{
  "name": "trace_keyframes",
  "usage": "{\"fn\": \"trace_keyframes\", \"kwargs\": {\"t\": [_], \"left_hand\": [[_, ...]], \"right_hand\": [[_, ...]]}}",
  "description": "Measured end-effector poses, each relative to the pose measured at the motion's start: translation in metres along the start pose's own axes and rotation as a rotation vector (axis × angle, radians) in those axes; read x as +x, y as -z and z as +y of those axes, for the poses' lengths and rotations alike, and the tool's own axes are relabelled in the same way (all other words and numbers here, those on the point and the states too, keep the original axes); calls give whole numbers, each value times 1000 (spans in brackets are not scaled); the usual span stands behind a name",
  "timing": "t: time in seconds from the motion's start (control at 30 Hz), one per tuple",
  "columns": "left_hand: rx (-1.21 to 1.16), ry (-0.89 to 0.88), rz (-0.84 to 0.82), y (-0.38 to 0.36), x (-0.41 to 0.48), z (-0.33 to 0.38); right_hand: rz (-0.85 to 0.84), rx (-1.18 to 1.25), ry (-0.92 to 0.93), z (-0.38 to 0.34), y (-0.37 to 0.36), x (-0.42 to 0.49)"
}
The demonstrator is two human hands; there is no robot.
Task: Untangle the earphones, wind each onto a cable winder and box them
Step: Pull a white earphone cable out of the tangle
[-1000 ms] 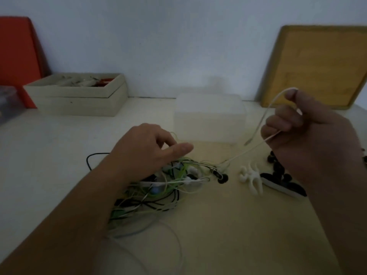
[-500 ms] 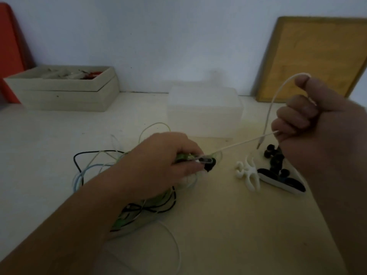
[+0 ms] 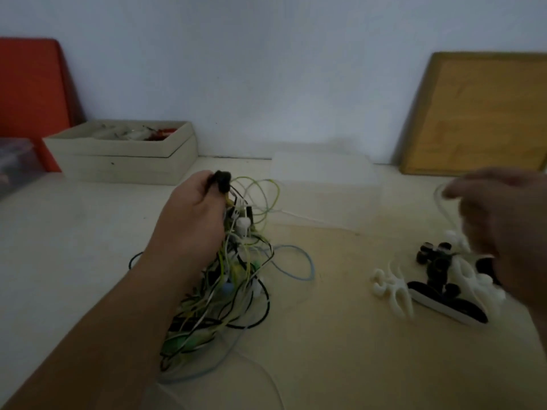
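Red board (image 3: 29, 99): far left, leaning on the wall.
Beige box (image 3: 124, 161): open, against the wall, just right of the red board; the small items inside are too blurred to name.
Left hand (image 3: 192, 220): raised over the table (image 3: 325, 350), fingers curled tight, gripping a black earbud (image 3: 222, 180) at the fingertips.
Earbud: held above the table surface, at the top of the tangle.
Tangle (image 3: 233, 285): green, white, black and pale blue earphone cords, knotted together. The upper part hangs from the left hand and the lower part lies on the table under the forearm. One blue loop spreads out to the right.
Clear box (image 3: 325, 190): closed, on the table behind the tangle, near the wall, apart from both hands.
White winder (image 3: 390, 287): lying alone on the table, just left of the pile.
Winder pile (image 3: 444, 279): black and white winders heaped together, partly covered by the right hand.
Right hand (image 3: 509, 226): motion-blurred, above the pile; grip cannot be told.
White cord (image 3: 442, 202): thin loop at the right hand's fingers; contact unclear.
Wood board (image 3: 479, 113): far right, leaning on the wall.
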State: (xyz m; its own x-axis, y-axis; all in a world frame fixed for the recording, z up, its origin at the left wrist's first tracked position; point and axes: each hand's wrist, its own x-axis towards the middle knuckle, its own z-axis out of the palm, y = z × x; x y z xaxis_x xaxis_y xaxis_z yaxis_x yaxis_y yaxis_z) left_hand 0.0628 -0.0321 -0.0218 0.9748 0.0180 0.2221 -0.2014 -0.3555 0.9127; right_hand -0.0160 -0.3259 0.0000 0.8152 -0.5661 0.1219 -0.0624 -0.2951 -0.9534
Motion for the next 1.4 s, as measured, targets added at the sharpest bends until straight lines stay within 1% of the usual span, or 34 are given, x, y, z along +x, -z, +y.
{"fn": "trace_keyframes", "kwargs": {"t": [0.03,0.07,0.1,0.13,0.17,0.2,0.23,0.27,0.3,0.33,0.4,0.43,0.47,0.53,0.63,0.7,0.77,0.87,0.9,1.0,1.1,1.2,1.3,1.4], "left_hand": [[10,-42,-20,0,0,1],[18,-82,-54,0,0,1],[24,-124,-99,-1,-1,3],[37,-169,-142,-2,-2,4],[43,-215,-181,-4,-3,6],[47,-253,-211,-5,-4,6],[41,-278,-234,-7,-5,7],[31,-295,-247,-8,-6,7],[14,-307,-260,-9,-7,8],[4,-317,-272,-10,-9,9],[-3,-339,-287,-11,-11,10],[-8,-336,-295,-11,-12,11],[-19,-325,-300,-12,-12,11],[-45,-302,-293,-12,-13,13],[-33,-274,-230,-12,-13,13],[6,-244,-187,-11,-11,11],[32,-182,-181,-10,-9,10],[40,-93,-195,-6,-6,9],[45,-82,-191,-5,-6,9],[53,-66,-159,-2,-4,8],[55,-54,-147,-3,-5,8],[70,-77,-177,-4,-5,10],[16,-77,-244,-5,-7,14],[-17,-85,-280,-5,-10,16]], "right_hand": [[-128,-223,38,-4,-6,-10],[-277,-394,68,-9,-14,-21],[-384,-518,102,-15,-22,-33],[-423,-623,166,-17,-30,-40],[-362,-716,244,-17,-35,-42],[-250,-762,328,-14,-40,-42],[-144,-754,414,-14,-45,-44],[-92,-682,486,-14,-49,-46],[-130,-599,525,-15,-53,-50],[-234,-532,534,-15,-58,-55],[-498,-518,445,-12,-71,-66],[-580,-552,430,-9,-76,-69],[-591,-585,469,-4,-82,-70],[-528,-565,503,-3,-89,-69],[-478,-427,419,-1,-87,-61],[-473,-399,414,0,-81,-57],[-442,-343,392,-1,-75,-53],[-354,-99,233,-2,-65,-46],[-311,-62,206,-2,-64,-44],[-197,-201,273,3,-63,-42],[-191,-263,332,3,-67,-45],[-317,-299,368,4,-75,-51],[-468,-494,438,10,-87,-54],[-492,-616,483,14,-94,-50]]}}
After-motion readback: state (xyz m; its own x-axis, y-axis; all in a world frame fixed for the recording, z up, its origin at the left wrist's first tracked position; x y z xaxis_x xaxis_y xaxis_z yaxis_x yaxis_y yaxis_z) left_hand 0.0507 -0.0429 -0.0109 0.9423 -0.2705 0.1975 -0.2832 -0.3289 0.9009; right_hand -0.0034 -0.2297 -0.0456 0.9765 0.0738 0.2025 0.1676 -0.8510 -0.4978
